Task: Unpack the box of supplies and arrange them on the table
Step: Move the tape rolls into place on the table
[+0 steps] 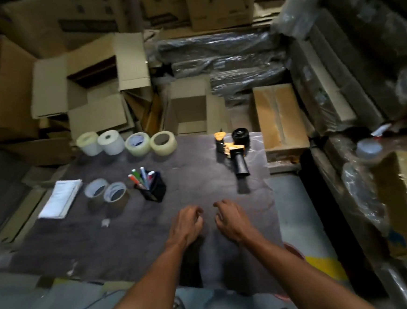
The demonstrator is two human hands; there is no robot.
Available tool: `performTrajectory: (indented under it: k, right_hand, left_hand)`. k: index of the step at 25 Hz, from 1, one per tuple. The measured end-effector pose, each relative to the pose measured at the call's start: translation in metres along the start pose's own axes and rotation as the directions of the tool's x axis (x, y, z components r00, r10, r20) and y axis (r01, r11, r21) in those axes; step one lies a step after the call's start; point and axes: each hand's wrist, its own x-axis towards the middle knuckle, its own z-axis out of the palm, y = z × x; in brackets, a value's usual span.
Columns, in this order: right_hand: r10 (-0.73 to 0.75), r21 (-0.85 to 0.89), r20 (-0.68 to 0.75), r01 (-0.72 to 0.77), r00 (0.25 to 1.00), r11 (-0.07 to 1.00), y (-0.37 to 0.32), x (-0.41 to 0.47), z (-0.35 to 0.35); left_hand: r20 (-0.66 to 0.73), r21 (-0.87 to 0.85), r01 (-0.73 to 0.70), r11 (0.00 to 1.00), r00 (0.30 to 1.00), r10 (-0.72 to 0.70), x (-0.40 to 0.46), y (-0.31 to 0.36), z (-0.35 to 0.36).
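Supplies lie spread on the dark surface (199, 179): white paper stack (60, 198) far left, two brown tape rolls (107, 195), black pen holder (152, 186), four pale rolls (126, 143) along the far edge, yellow tape dispenser (233, 149) right. Open cardboard box (89, 82) sits beyond the far-left edge. Left hand (187, 222) and right hand (229, 218) hover side by side over the near surface, each grip loosely curled, holding nothing.

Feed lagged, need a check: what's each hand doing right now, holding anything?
Left hand: open, fingers loosely curled, holding nothing, over the table.
Right hand: open, fingers loosely curled, holding nothing.
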Motion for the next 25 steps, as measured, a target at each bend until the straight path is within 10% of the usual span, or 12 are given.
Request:
performTrajectory:
  k: [11,19,25]
  right_hand:
    - [-0.160,-0.111,0.132,0.175,0.978,0.978,-0.212,0.095,0.144]
    - [-0.160,-0.123,-0.023,0.156,0.987,0.980,-0.276,0.176,0.164]
    - [-0.106,-0.154,0.122,0.124,0.987,0.980,-0.281,0.206,0.172]
  left_hand:
    - [-0.270,-0.041,0.248,0.968,0.930,-0.249,-0.041,-0.263,-0.116]
    - [-0.324,0.076,0.140,0.987,0.940,-0.108,0.021,-0.318,-0.173]
    - [-0.145,0.160,0.067,0.985,0.989,-0.044,0.083,-0.322,-0.204]
